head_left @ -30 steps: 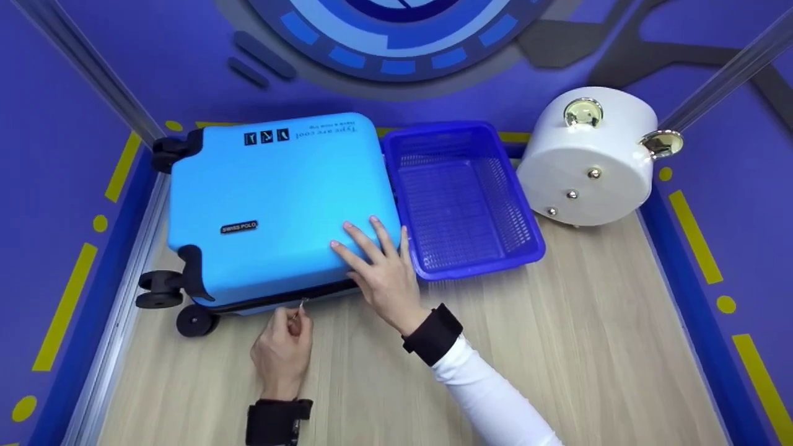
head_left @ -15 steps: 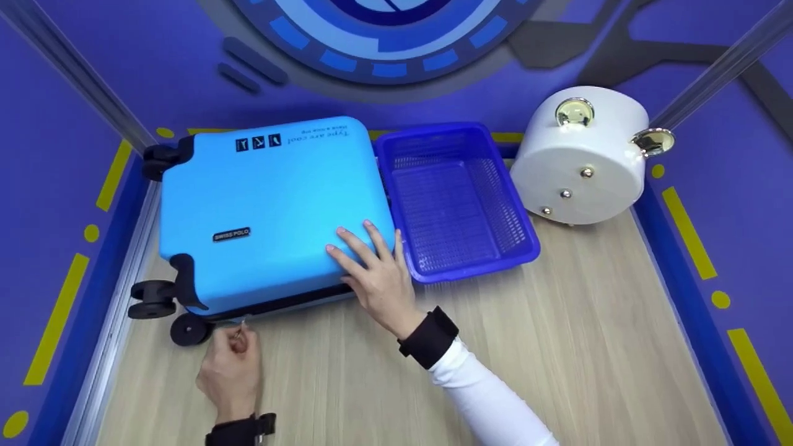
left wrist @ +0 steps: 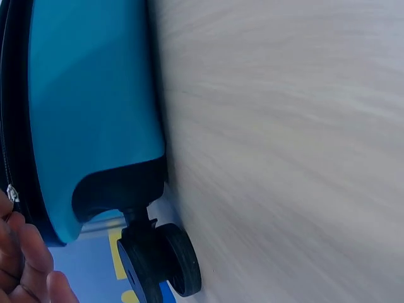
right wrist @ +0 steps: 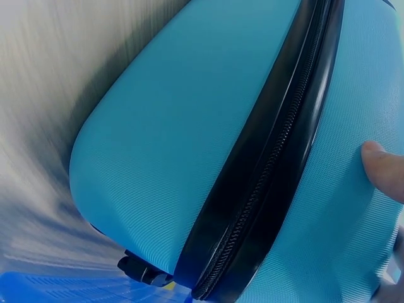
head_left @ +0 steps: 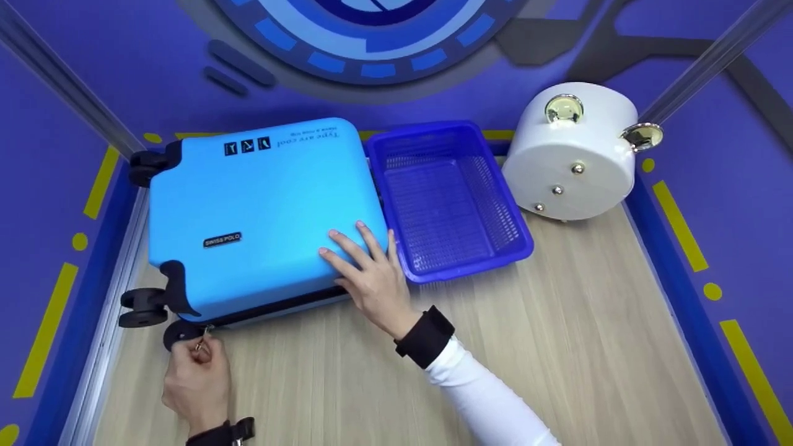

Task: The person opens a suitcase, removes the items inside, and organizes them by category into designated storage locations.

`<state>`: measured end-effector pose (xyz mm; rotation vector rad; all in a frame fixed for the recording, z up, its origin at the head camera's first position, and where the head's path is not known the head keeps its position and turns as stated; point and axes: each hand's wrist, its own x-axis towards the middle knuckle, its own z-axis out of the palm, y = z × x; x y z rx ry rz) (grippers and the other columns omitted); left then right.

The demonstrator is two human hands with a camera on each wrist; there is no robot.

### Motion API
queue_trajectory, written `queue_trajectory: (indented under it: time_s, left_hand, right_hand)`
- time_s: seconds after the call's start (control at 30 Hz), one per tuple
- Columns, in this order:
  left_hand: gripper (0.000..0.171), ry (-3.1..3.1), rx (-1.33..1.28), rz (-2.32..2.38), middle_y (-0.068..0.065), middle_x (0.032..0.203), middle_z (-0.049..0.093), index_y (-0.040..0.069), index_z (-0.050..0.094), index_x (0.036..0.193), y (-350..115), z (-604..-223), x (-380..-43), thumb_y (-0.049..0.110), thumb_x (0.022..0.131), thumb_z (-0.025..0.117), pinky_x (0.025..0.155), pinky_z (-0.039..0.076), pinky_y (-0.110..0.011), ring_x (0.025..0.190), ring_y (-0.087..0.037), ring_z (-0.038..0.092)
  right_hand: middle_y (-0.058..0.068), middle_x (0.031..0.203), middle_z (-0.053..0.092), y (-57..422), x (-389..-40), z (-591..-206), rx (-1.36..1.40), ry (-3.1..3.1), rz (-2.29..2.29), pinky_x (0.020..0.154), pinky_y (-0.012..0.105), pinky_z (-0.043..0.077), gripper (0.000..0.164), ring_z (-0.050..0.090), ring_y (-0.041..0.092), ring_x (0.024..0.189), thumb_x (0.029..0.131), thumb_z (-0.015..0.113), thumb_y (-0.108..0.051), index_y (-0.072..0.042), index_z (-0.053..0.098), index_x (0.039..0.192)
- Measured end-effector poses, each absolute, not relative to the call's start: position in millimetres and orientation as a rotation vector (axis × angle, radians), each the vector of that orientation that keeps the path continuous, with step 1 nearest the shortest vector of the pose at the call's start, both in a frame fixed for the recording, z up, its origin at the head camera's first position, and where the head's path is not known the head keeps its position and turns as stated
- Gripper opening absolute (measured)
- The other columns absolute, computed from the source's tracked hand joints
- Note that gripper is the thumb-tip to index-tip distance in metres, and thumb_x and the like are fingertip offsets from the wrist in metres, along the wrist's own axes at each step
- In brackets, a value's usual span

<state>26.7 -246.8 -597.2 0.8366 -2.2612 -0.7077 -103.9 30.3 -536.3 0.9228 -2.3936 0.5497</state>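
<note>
A light blue hard-shell suitcase (head_left: 266, 198) lies flat on the wooden surface, its wheels to the left. Along its near side runs a black zipper (right wrist: 262, 177), its teeth meshed in the right wrist view. At the near left corner, beside a wheel, my left hand (head_left: 198, 381) pinches the metal zipper pull (left wrist: 12, 193) between thumb and fingers. My right hand (head_left: 378, 291) rests on the suitcase's near right corner, fingers spread and straight over the lid.
A blue plastic basket (head_left: 461, 272) stands against the suitcase's right side. Further right is a white round case (head_left: 570, 148) with gold ear-like parts and studs. Black caster wheels (head_left: 144, 306) stick out at the left, close to the side wall with its metal rail (head_left: 105, 347).
My left hand has slid leftward along the suitcase's near side, carrying the zipper pull from about mid-edge to the wheel corner. The right hand stays in place on the lid.
</note>
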Motion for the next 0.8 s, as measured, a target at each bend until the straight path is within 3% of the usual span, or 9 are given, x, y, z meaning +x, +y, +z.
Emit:
queue_trajectory:
  time_s: [0.07,0.2,0.27,0.33,0.47,0.53,0.6,0.7,0.8]
  left_hand:
    - [0.017,-2.244,0.872,-0.717,-0.008,0.068,0.062,0.004,0.064,0.087,-250,-595,26,0.019,0.095,0.067,0.057,0.04,-0.051,0.063,-0.036,0.062]
    - [0.021,-2.181,0.937,-0.752,0.01,0.066,0.053,0.003,0.065,0.087,-257,-593,23,0.022,0.096,0.068,0.062,0.039,-0.054,0.068,-0.037,0.063]
    - [0.022,-2.162,0.961,-0.786,0.018,0.069,0.048,0.003,0.065,0.089,-260,-592,21,0.024,0.097,0.067,0.064,0.039,-0.054,0.069,-0.031,0.061]
    - [0.022,-2.164,0.966,-0.837,0.021,0.075,0.047,0.003,0.066,0.095,-261,-593,19,0.025,0.098,0.065,0.064,0.039,-0.048,0.071,-0.017,0.058]
    - [0.02,-2.123,0.847,-1.009,-0.003,0.102,0.062,-0.004,0.065,0.108,-264,-598,19,0.016,0.103,0.062,0.07,0.04,-0.028,0.084,0.007,0.049]
    - [0.02,-2.072,0.784,-1.12,-0.015,0.122,0.064,-0.009,0.062,0.111,-265,-602,21,0.009,0.104,0.061,0.076,0.041,-0.018,0.095,0.01,0.051]
    - [0.02,-2.025,0.745,-1.205,-0.024,0.131,0.063,-0.013,0.06,0.111,-266,-605,22,0.006,0.104,0.06,0.084,0.044,-0.013,0.103,0.007,0.055]
    - [0.022,-1.992,0.737,-1.275,-0.024,0.136,0.064,-0.014,0.059,0.111,-266,-606,24,0.007,0.105,0.059,0.093,0.046,-0.012,0.108,0.008,0.058]
    - [0.023,-2.005,0.719,-1.242,-0.026,0.126,0.069,-0.015,0.059,0.108,-266,-605,27,0.008,0.104,0.061,0.095,0.046,-0.012,0.107,0.008,0.06]
  right_hand:
    - [-0.002,0.161,0.046,29,-104,-536,0.927,-2.386,0.552,0.109,0.08,0.027,0.065,0.031,0.037,0.154,0.091,0.08,-0.025,-0.033,0.055,0.15]
    - [-0.002,0.161,0.045,29,-104,-535,0.933,-2.386,0.555,0.109,0.08,0.028,0.066,0.031,0.037,0.153,0.091,0.08,-0.025,-0.033,0.054,0.151]
    - [-0.002,0.161,0.046,29,-104,-535,0.93,-2.387,0.556,0.109,0.08,0.027,0.066,0.032,0.037,0.153,0.091,0.08,-0.025,-0.032,0.054,0.151]
    - [-0.002,0.161,0.046,30,-104,-535,0.925,-2.392,0.556,0.11,0.079,0.027,0.065,0.032,0.037,0.153,0.091,0.08,-0.025,-0.032,0.055,0.151]
    - [-0.003,0.162,0.044,31,-104,-535,0.927,-2.416,0.552,0.112,0.079,0.024,0.064,0.028,0.036,0.155,0.093,0.078,-0.026,-0.033,0.053,0.152]
    - [-0.003,0.162,0.044,32,-104,-535,0.934,-2.421,0.551,0.112,0.079,0.023,0.064,0.028,0.036,0.155,0.093,0.078,-0.026,-0.033,0.053,0.152]
    - [-0.003,0.162,0.044,33,-104,-535,0.942,-2.419,0.559,0.112,0.079,0.023,0.064,0.028,0.036,0.155,0.093,0.078,-0.025,-0.032,0.053,0.152]
    - [-0.002,0.162,0.045,33,-105,-535,0.953,-2.405,0.578,0.111,0.08,0.023,0.064,0.029,0.036,0.155,0.093,0.079,-0.023,-0.032,0.054,0.151]
    - [-0.001,0.161,0.046,34,-107,-534,0.969,-2.392,0.591,0.11,0.081,0.024,0.064,0.03,0.037,0.154,0.092,0.079,-0.022,-0.031,0.055,0.151]
